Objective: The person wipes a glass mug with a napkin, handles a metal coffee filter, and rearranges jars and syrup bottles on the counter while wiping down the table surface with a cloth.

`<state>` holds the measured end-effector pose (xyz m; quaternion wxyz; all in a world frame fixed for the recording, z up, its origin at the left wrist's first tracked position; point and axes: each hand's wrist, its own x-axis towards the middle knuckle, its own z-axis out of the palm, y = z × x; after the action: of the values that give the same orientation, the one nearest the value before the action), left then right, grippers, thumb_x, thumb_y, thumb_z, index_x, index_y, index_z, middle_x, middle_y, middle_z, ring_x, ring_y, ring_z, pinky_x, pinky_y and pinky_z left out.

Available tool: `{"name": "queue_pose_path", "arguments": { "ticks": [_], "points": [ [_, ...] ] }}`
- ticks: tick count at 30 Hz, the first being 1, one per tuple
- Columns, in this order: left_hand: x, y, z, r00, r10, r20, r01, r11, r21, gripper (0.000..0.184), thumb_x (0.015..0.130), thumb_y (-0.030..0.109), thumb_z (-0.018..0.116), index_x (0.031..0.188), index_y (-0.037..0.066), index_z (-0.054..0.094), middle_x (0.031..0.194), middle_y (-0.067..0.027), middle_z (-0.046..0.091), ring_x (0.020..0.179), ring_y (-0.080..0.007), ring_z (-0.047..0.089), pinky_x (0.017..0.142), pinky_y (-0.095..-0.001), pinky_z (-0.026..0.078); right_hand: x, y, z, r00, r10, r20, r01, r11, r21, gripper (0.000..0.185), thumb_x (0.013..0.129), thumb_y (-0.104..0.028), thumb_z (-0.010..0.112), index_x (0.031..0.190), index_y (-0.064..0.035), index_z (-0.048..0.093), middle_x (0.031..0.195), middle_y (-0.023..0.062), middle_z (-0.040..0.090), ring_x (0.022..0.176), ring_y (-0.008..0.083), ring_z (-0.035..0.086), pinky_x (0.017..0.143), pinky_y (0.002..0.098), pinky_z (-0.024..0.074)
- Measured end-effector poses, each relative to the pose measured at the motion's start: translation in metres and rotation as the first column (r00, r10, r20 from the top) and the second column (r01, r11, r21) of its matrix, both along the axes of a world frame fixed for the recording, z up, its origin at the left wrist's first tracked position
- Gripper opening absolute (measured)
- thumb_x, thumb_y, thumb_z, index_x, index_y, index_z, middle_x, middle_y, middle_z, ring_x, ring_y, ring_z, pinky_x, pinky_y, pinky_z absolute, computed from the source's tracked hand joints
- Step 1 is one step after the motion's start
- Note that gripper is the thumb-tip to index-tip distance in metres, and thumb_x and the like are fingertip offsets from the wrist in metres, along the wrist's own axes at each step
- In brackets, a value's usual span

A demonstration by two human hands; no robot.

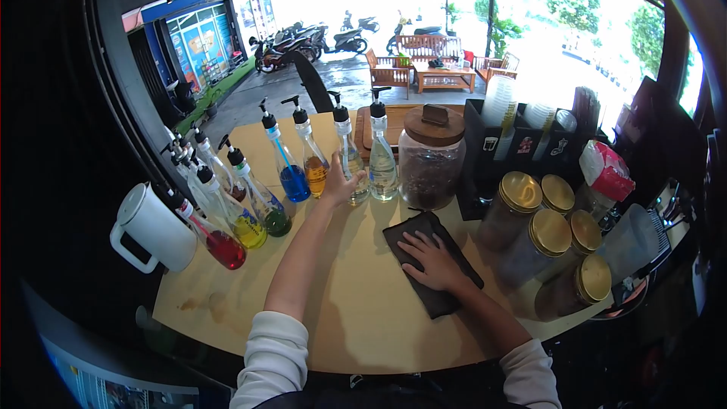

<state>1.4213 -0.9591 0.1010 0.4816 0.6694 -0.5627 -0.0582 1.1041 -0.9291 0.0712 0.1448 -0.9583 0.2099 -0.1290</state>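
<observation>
My left hand (340, 184) is wrapped round the lower part of a clear pump bottle (357, 174), which stands upright on the light wooden table (333, 288). My right hand (430, 259) lies flat with fingers spread on a dark cloth (435, 299). Just right of the held bottle stands another clear pump bottle (384, 170). An orange-liquid bottle (314, 170) and a blue-liquid bottle (293, 180) are to its left. Behind the cloth is a large glass jar (432, 167) with a wooden lid.
A white pitcher (155, 227) and several syrup bottles, one red (223, 248), stand at the left. At the right are gold-lidded jars (550, 232), a black cup holder (522, 144) and a clear plastic jug (630, 238). A wooden tray (365, 136) lies at the back.
</observation>
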Motion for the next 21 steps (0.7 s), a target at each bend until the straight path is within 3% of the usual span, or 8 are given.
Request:
{"name": "queue_pose_path", "arguments": {
  "ticks": [2, 5, 8, 10, 12, 15, 19, 21],
  "points": [
    [-0.001, -0.004, -0.014, 0.997, 0.071, 0.026, -0.065, 0.982, -0.177, 0.094, 0.075, 0.023, 0.074, 0.139, -0.005, 0.012, 0.136, -0.0288, 0.035, 0.128, -0.0352, 0.038, 0.105, -0.0388, 0.032, 0.0, 0.0, 0.0, 1.0, 0.007, 0.002, -0.007, 1.0, -0.006, 0.053, 0.09, -0.038, 0.049, 0.137, -0.0157, 0.039, 0.147, 0.0071, 0.031, 0.136, 0.0283, 0.026, 0.111, 0.0511, 0.0165],
    [-0.021, 0.018, -0.029, 0.988, 0.141, -0.069, -0.151, 0.974, -0.169, 0.094, 0.075, 0.024, 0.074, 0.139, -0.007, 0.012, 0.14, -0.0274, 0.03, 0.132, -0.0342, 0.032, 0.109, -0.0371, 0.026, 0.0, -0.002, 0.001, 1.0, 0.03, 0.006, -0.03, 1.0, -0.011, 0.055, 0.089, -0.038, 0.05, 0.138, -0.0153, 0.039, 0.147, 0.0078, 0.031, 0.136, 0.0286, 0.026, 0.11, 0.0509, 0.0171],
    [-0.067, 0.105, -0.011, 0.967, -0.09, -0.239, 0.114, 0.99, 0.087, 0.082, 0.081, 0.025, 0.07, 0.14, 0.001, 0.019, 0.142, -0.0189, 0.031, 0.133, -0.0297, 0.031, 0.108, -0.0424, 0.029, 0.002, -0.016, -0.006, 0.999, 0.045, -0.002, -0.045, 0.999, -0.006, 0.056, 0.089, -0.039, 0.05, 0.139, -0.0154, 0.038, 0.148, 0.0084, 0.03, 0.137, 0.0289, 0.026, 0.11, 0.0506, 0.0165],
    [-0.104, 0.174, 0.011, 0.92, -0.127, -0.37, 0.197, 0.968, 0.157, 0.074, 0.083, 0.024, 0.068, 0.14, 0.005, 0.024, 0.141, -0.0137, 0.033, 0.13, -0.0272, 0.036, 0.105, -0.0407, 0.034, 0.012, -0.023, -0.008, 1.0, -0.002, -0.01, 0.002, 1.0, -0.011, 0.057, 0.09, -0.04, 0.047, 0.14, -0.0151, 0.035, 0.149, 0.0091, 0.028, 0.138, 0.0293, 0.023, 0.111, 0.0513, 0.0155],
    [-0.124, 0.225, 0.022, 0.929, -0.101, -0.357, 0.173, 0.969, 0.177, 0.07, 0.084, 0.023, 0.067, 0.138, 0.005, 0.027, 0.14, -0.0126, 0.036, 0.129, -0.0257, 0.039, 0.104, -0.0397, 0.036, 0.03, -0.02, -0.014, 0.994, -0.107, -0.033, 0.105, 0.993, -0.061, 0.059, 0.091, -0.039, 0.042, 0.142, -0.0126, 0.031, 0.15, 0.011, 0.025, 0.139, 0.0317, 0.019, 0.11, 0.0551, 0.0139],
    [-0.134, 0.27, 0.023, 0.943, -0.083, -0.324, 0.152, 0.969, 0.195, 0.061, 0.085, 0.02, 0.066, 0.135, 0.006, 0.034, 0.136, -0.0105, 0.04, 0.125, -0.0229, 0.043, 0.102, -0.0381, 0.037, 0.064, 0.022, -0.026, 0.997, -0.069, -0.035, 0.061, 0.98, -0.189, 0.058, 0.092, -0.037, 0.042, 0.142, -0.0106, 0.031, 0.149, 0.0125, 0.025, 0.138, 0.0339, 0.02, 0.109, 0.0581, 0.0143],
    [-0.121, 0.303, 0.021, 0.953, -0.043, -0.299, 0.085, 0.988, 0.129, 0.053, 0.085, 0.014, 0.065, 0.132, 0.007, 0.04, 0.132, -0.0077, 0.044, 0.121, -0.0199, 0.047, 0.1, -0.0361, 0.04, 0.079, 0.098, -0.013, 0.87, 0.492, -0.031, -0.49, 0.855, -0.172, 0.057, 0.089, -0.039, 0.047, 0.139, -0.0139, 0.036, 0.147, 0.0101, 0.03, 0.135, 0.0314, 0.027, 0.108, 0.056, 0.0187],
    [-0.106, 0.322, 0.02, 0.961, -0.027, -0.276, 0.053, 0.995, 0.086, 0.052, 0.085, 0.014, 0.065, 0.131, 0.008, 0.042, 0.13, -0.0074, 0.046, 0.119, -0.02, 0.049, 0.097, -0.0349, 0.041, 0.097, 0.083, -0.009, 0.883, 0.468, -0.01, -0.467, 0.878, -0.105, 0.057, 0.089, -0.043, 0.047, 0.139, -0.0162, 0.037, 0.147, 0.0085, 0.031, 0.136, 0.0292, 0.027, 0.109, 0.054, 0.0193]
  ]
}}
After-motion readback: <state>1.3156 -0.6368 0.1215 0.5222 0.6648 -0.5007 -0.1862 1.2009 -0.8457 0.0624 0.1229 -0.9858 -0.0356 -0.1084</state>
